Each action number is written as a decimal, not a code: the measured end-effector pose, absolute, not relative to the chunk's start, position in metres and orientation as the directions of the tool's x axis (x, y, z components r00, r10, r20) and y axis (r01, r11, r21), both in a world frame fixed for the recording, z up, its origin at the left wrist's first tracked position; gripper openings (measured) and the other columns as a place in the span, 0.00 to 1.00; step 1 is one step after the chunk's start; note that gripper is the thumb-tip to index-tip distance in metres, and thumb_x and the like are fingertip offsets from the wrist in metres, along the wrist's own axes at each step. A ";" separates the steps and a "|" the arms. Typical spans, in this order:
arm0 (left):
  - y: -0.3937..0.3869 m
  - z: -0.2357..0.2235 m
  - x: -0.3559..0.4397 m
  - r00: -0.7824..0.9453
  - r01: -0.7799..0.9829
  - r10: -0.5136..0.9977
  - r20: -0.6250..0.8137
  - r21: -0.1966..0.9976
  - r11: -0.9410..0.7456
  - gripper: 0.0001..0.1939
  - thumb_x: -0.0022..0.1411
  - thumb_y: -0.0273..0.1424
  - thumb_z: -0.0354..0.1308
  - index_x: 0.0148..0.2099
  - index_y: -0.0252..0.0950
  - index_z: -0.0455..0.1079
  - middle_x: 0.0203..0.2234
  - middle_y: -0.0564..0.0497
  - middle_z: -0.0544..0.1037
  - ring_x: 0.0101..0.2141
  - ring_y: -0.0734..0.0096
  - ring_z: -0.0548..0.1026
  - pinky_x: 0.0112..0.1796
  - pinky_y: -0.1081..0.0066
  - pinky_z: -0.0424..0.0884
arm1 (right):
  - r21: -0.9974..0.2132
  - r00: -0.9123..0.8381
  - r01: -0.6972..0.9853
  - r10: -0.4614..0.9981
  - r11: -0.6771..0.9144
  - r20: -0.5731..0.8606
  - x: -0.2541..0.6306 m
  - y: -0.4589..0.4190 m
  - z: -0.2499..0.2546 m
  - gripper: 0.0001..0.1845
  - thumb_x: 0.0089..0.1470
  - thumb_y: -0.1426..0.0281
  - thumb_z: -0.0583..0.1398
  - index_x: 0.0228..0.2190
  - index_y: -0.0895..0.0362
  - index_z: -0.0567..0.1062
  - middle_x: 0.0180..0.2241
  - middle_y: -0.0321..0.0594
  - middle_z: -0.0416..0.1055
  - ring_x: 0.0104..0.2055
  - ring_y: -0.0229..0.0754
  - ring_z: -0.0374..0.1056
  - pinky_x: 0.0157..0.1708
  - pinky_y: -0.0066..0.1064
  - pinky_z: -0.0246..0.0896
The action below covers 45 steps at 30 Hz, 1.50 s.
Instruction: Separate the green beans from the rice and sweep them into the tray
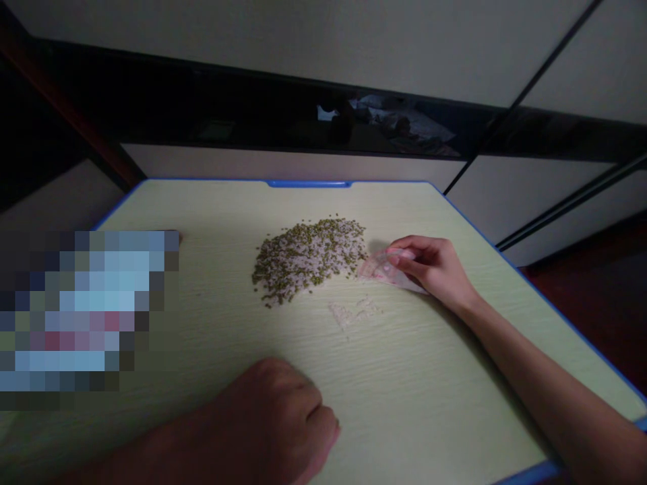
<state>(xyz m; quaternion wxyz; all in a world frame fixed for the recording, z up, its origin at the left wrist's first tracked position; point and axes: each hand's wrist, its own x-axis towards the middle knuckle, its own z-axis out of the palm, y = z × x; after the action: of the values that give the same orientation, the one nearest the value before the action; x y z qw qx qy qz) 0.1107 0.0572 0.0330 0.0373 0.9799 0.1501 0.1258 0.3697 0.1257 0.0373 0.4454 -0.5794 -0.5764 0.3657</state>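
Note:
A pile of green mung beans mixed with white rice grains (311,259) is spread over the middle of the pale table. My right hand (432,266) pinches a thin, pinkish, partly see-through piece that looks like plastic (380,267). Its left edge lies at the right side of the pile. In front of the pile is a small, separate patch of rice grains (351,311). Nearest to me, my left hand (283,417) is closed in a fist, back of the hand up, low over the table. Its fingers are mostly hidden, so I cannot see whether anything is in it.
The pale table (212,209) has a blue rim and a blue handle (309,184) at its far edge. A blurred-out pixelated object (96,296) lies at the left. Behind the table stands a light cabinet (283,40) with a dark glossy band.

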 end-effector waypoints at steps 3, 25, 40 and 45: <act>0.058 0.031 0.111 0.926 0.263 0.285 0.249 0.117 -0.957 0.11 0.55 0.25 0.53 0.22 0.39 0.58 0.14 0.59 0.65 0.15 0.74 0.60 0.18 0.65 0.51 | -0.938 0.081 0.339 0.991 0.077 0.110 0.370 0.126 0.036 0.09 0.40 0.68 0.63 0.25 0.61 0.74 0.13 0.30 0.63 0.12 0.28 0.52 0.12 0.22 0.40; 0.060 0.031 0.110 0.930 0.245 0.275 0.243 0.148 -0.958 0.10 0.55 0.25 0.53 0.23 0.39 0.59 0.15 0.59 0.66 0.16 0.75 0.60 0.19 0.65 0.51 | -0.929 0.022 0.364 0.997 0.063 0.076 0.371 0.125 0.039 0.09 0.39 0.70 0.63 0.26 0.61 0.74 0.13 0.31 0.65 0.13 0.28 0.52 0.13 0.23 0.40; 0.061 0.031 0.110 0.928 0.248 0.276 0.251 0.137 -0.959 0.10 0.55 0.25 0.54 0.23 0.39 0.58 0.14 0.59 0.66 0.15 0.74 0.60 0.18 0.65 0.50 | -0.936 0.105 0.352 0.992 0.030 0.071 0.363 0.122 0.040 0.09 0.38 0.69 0.62 0.25 0.62 0.74 0.12 0.32 0.66 0.10 0.28 0.51 0.11 0.22 0.38; 0.059 0.037 0.113 0.916 0.302 0.320 0.240 0.111 -0.947 0.11 0.55 0.24 0.54 0.23 0.39 0.59 0.15 0.58 0.67 0.16 0.74 0.62 0.19 0.65 0.52 | -0.944 0.116 0.326 0.990 0.040 0.082 0.365 0.124 0.039 0.09 0.39 0.70 0.62 0.26 0.63 0.73 0.13 0.33 0.68 0.12 0.29 0.55 0.12 0.22 0.42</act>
<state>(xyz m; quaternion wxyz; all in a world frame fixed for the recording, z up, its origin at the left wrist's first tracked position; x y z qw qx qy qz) 0.1128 0.0586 0.0367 0.0358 0.9782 0.1588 0.1287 0.3649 0.1237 0.0385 0.4576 -0.5906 -0.5572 0.3625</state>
